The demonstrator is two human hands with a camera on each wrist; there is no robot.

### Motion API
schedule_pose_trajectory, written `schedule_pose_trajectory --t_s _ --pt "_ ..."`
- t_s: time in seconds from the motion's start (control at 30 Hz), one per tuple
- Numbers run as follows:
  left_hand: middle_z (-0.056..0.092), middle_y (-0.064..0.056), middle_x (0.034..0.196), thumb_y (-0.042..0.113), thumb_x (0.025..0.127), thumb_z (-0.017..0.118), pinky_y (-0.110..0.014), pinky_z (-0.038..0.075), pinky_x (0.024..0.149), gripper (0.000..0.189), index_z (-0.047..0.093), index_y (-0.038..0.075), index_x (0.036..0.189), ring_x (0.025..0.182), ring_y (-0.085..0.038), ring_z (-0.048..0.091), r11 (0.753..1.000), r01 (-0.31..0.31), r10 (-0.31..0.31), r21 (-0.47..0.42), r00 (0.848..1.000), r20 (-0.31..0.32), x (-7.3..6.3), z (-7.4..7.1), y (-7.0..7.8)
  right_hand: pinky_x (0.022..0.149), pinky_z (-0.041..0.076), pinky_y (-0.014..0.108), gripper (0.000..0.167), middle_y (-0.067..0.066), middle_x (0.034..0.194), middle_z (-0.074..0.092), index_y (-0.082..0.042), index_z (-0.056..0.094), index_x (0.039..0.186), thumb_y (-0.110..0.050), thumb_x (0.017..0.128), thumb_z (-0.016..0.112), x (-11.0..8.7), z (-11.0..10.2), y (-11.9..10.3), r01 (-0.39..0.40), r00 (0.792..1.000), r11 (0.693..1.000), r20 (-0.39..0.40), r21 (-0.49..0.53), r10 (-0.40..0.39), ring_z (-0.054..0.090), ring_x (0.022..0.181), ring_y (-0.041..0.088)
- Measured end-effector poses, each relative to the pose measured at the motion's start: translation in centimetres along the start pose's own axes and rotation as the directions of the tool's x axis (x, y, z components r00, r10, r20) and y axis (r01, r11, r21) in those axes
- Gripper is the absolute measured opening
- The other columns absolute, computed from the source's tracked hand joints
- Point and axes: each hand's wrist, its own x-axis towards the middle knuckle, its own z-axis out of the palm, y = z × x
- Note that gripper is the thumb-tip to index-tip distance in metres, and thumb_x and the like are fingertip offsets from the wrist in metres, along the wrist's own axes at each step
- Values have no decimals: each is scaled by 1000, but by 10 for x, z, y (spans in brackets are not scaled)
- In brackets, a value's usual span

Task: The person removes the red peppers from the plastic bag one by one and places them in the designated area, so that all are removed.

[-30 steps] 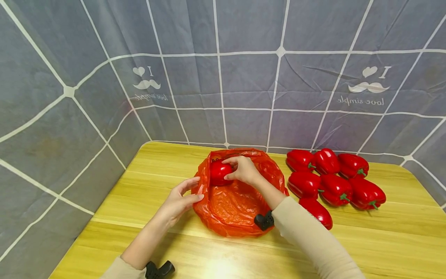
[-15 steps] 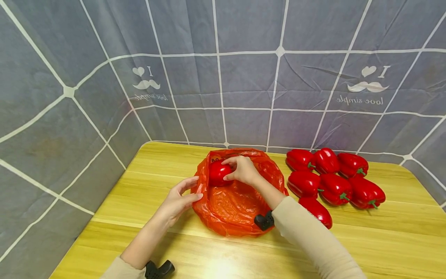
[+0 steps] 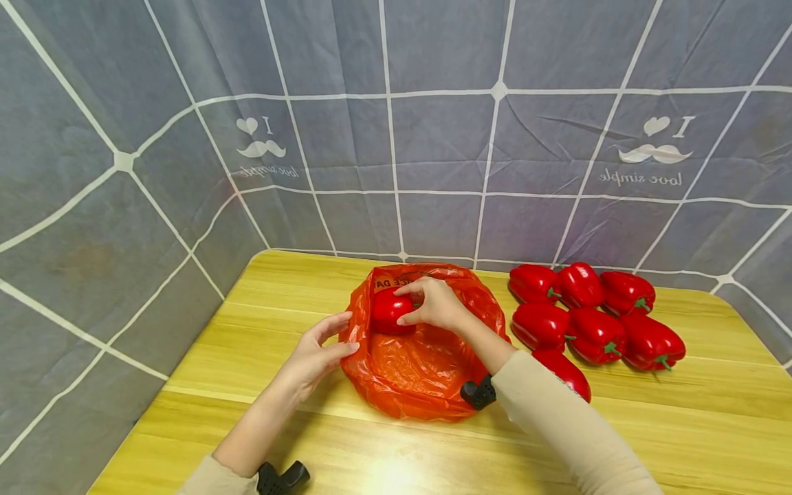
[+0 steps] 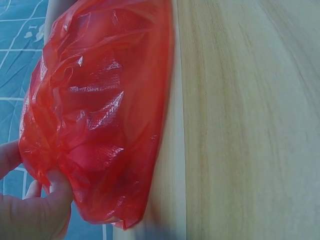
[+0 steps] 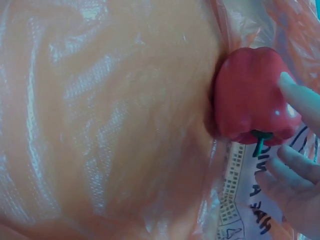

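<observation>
An orange-red plastic bag [image 3: 427, 364] lies with its mouth wide on the wooden table. Inside, by its left wall, is a glossy red bell pepper [image 3: 388, 313]. My right hand [image 3: 438, 304] reaches in and holds this pepper with thumb and fingertips. In the right wrist view the bell pepper [image 5: 255, 95] shows its green stem; the thumb touches its side and the other fingers are near the stem. My left hand [image 3: 315, 354] is at the bag's left edge. In the left wrist view its thumb and finger pinch the outside of the bag [image 4: 100, 100].
Several red bell peppers [image 3: 597, 335] with green stems lie grouped to the right of the bag. A grey tiled-pattern cloth [image 3: 445, 151] hangs behind and to the left of the wooden table [image 3: 278, 295]. Black wrist cameras [image 3: 479, 393] are strapped to both arms.
The pepper in the bag has shifted slightly toward me, and more of the bag's printing shows behind it. My right wrist has moved a little to the right. The left hand hardly moves.
</observation>
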Motion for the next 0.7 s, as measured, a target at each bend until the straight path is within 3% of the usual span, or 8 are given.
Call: schedule_pose_trajectory --t_s 0.17,0.7 --pt "36 -19 134 -5 83 61 -22 51 77 57 41 -2 136 98 -16 54 1000 -15 15 -1 1000 7 -2 0 2 86 50 38 55 10 119 62 -13 63 122 -16 71 82 0 4 3 -7 999 997 35 73 4 58 105 27" --pt "35 -20 135 -4 84 60 -20 51 74 57 38 -2 137 91 -12 56 1000 -21 21 -9 1000 9 -2 1 1 82 51 34 49 14 116 59 -12 68 115 -17 68 83 -8 -8 -4 17 999 996 47 86 -21 54 105 28"
